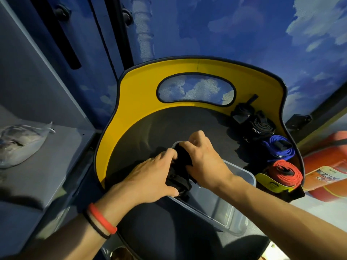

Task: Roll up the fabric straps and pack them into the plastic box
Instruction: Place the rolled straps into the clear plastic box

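Your left grip (150, 177) curls round a bunched black strap (178, 180), and your right grip (204, 158) pinches its upper end. The strap sits over the left end of the box (236, 209) on the dark seat (159, 128). Black rolls (259, 126), a blue strap (279, 148) and a red strap (283, 171) line the seat's right edge.

Clear bag (20, 141) on grey shelf (62, 147) left; red canister (323, 162) right; cloud-print wall (244, 34) behind.

Black strap (181, 171), blue strap (279, 147), red strap (285, 172), yellow tray rim (131, 102)
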Motion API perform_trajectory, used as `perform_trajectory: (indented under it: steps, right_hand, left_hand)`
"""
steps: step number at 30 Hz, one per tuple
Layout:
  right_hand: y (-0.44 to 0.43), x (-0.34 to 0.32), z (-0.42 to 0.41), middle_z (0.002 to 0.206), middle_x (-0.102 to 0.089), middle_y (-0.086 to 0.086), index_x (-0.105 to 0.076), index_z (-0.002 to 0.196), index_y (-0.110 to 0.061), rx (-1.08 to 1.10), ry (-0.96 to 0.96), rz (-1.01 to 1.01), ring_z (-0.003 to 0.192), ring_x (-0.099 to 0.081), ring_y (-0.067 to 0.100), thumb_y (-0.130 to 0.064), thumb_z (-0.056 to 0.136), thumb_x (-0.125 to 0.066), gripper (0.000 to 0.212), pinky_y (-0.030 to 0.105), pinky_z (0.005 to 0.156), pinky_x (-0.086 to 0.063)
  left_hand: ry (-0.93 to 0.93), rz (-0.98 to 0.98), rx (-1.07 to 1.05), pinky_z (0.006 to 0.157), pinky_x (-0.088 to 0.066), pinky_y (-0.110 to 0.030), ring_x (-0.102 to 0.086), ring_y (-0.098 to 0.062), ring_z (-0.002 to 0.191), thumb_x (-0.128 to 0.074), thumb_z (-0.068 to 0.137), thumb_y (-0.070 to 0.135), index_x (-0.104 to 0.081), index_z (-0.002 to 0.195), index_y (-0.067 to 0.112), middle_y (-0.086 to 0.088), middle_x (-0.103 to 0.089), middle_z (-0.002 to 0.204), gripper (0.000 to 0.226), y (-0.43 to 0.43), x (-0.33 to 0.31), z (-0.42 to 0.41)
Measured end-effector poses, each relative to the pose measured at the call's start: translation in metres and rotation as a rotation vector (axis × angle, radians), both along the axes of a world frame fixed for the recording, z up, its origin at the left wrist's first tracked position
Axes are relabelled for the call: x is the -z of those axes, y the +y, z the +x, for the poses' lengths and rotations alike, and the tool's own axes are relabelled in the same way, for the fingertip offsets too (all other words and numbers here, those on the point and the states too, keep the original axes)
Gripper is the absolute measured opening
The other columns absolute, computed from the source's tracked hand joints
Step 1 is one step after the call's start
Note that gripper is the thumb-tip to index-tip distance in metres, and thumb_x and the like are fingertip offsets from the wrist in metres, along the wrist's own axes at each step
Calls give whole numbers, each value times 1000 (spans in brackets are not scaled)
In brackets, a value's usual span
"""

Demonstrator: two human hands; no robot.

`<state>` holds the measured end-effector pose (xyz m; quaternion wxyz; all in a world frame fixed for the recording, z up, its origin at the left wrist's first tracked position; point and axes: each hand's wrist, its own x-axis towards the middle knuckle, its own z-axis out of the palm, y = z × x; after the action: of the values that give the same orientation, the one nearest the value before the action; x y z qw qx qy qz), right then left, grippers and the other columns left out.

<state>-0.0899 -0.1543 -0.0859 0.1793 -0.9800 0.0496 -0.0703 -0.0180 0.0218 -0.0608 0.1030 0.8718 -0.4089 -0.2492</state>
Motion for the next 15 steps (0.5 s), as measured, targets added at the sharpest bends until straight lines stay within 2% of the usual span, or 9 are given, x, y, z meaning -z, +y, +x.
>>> perform_trajectory:
  steps: [2, 4, 7, 9, 11, 12, 15]
  right_hand:
    - [0, 4, -2, 111, -37, 3, -57, 119, -16, -20, -26, -21, 93, -41, 24, -11, 84, -69, 37, 36, 60, -46]
    - [-2, 7, -4, 110, -40, 2, -55, 119, -17, -59, -31, -93, 92, -39, 23, -14, 86, -68, 36, 40, 52, -48]
    - [-2, 9, -1, 110, -42, 0, -55, 120, -19, -64, -20, -188, 91, -40, 23, -17, 85, -71, 38, 39, 45, -47]
    - [-2, 9, -1, 112, -43, 0, -55, 123, -19, -71, -19, -156, 92, -42, 23, -16, 85, -72, 41, 38, 52, -50]
    - [-4, 3, -5, 114, -44, 1, -52, 128, -20, -76, -20, -12, 93, -46, 25, -17, 85, -69, 47, 37, 67, -50]
    - [-4, 0, -9, 113, -44, 1, -51, 126, -20, -37, -12, 70, 92, -48, 25, -20, 85, -69, 46, 36, 69, -48]
    - [-2, -8, -23, 100, -53, 1, -48, 105, -18, 186, 85, 123, 79, -54, 28, -22, 87, -63, 24, 39, 63, -46]
  left_hand:
    - [-12, 8, -4, 85, -47, -33, -56, -16, 116, -83, 77, 48, -34, 127, 37, 15, -47, 139, 71, -1, -1, 0]
    - [-21, -5, -4, 92, -50, -36, -56, -18, 123, -83, 77, 49, -31, 138, 37, 15, -46, 144, 82, -2, 0, 1]
    - [-24, -9, 4, 102, -49, -42, -50, -21, 133, -83, 75, 51, -13, 153, 37, 13, -41, 151, 105, -2, 0, 2]
    - [-13, 3, -2, 102, -49, -43, -48, -22, 135, -82, 74, 53, -10, 155, 38, 13, -38, 152, 109, -3, -1, 3]
    - [-11, 16, -5, 101, -49, -43, -49, -22, 134, -82, 74, 52, -11, 155, 37, 12, -37, 151, 109, -4, -2, 3]
    - [-14, 20, -7, 99, -50, -43, -51, -23, 131, -82, 74, 52, -12, 154, 37, 12, -35, 150, 107, -4, -3, 3]
    - [-30, 11, -11, 83, -53, -37, -60, -21, 108, -83, 75, 51, -22, 150, 34, 17, -20, 144, 99, -5, -4, 2]
